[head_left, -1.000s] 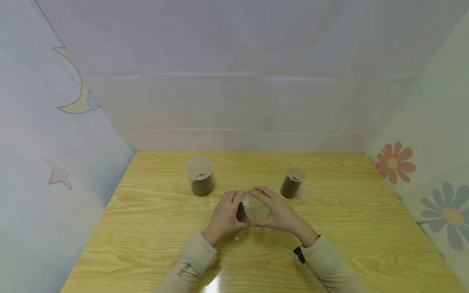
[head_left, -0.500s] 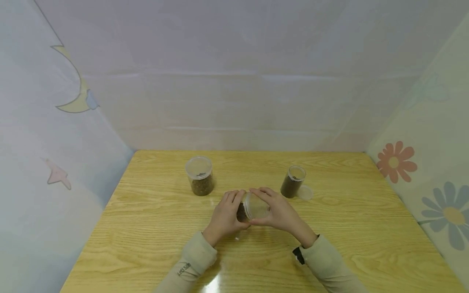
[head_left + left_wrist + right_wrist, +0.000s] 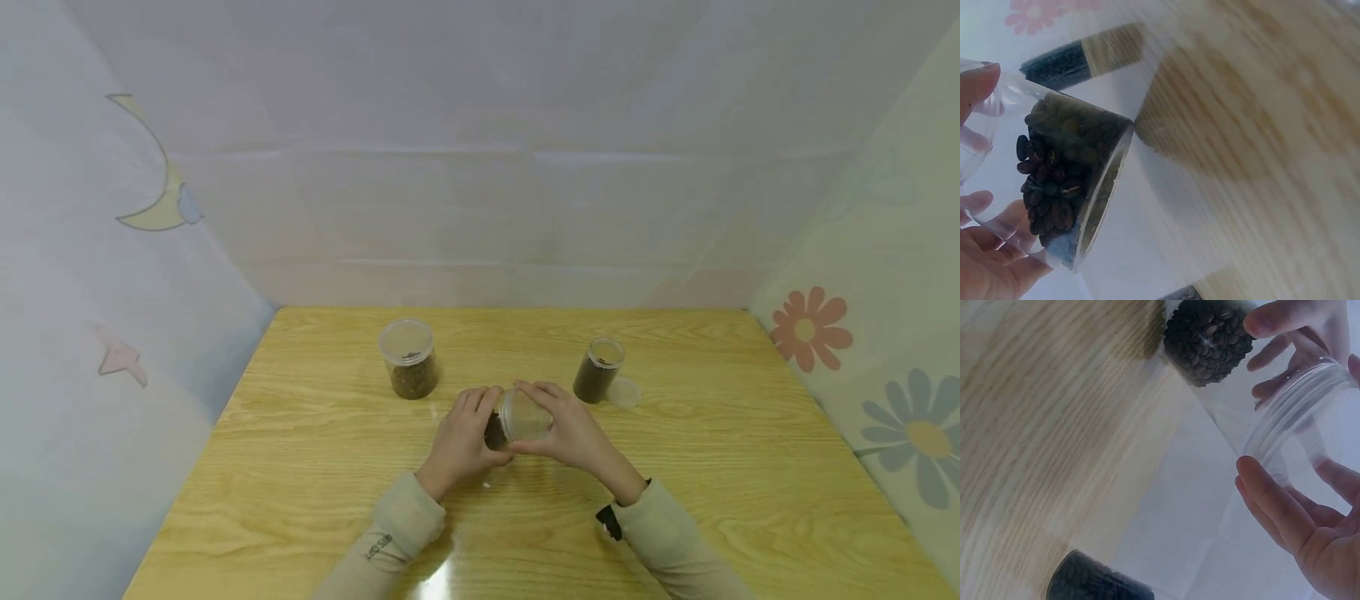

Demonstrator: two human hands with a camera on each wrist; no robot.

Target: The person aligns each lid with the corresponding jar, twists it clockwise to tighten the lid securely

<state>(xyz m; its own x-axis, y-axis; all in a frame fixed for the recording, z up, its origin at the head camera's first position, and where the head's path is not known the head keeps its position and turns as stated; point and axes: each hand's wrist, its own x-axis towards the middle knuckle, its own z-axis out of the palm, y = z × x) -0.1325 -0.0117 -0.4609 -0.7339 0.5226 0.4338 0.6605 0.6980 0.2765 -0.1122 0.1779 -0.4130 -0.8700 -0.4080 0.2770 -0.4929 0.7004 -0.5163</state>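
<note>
At the middle of the table my two hands work on a clear plastic jar [image 3: 494, 433] tilted to the right, partly filled with dark brown beans [image 3: 1057, 181]. My left hand [image 3: 461, 437] grips the jar's body, its fingers on the far side and its thumb on the near side. Curved around the clear ridged lid [image 3: 1300, 409] at the jar's mouth, my right hand [image 3: 573, 433] holds it with fingertips and thumb at the rim. In the right wrist view the beans are heaped toward the jar's base.
A wide clear jar [image 3: 413, 379] with dark contents stands behind to the left. At the back right is a slimmer jar [image 3: 595, 382] of dark contents, a translucent disc [image 3: 625, 392] lying beside it. Printed cloth walls [image 3: 480, 225] border the wooden table [image 3: 300, 467].
My right hand's fingers have shifted slightly around the lid. The left hand and the jar stay almost in place; the other jars have not moved.
</note>
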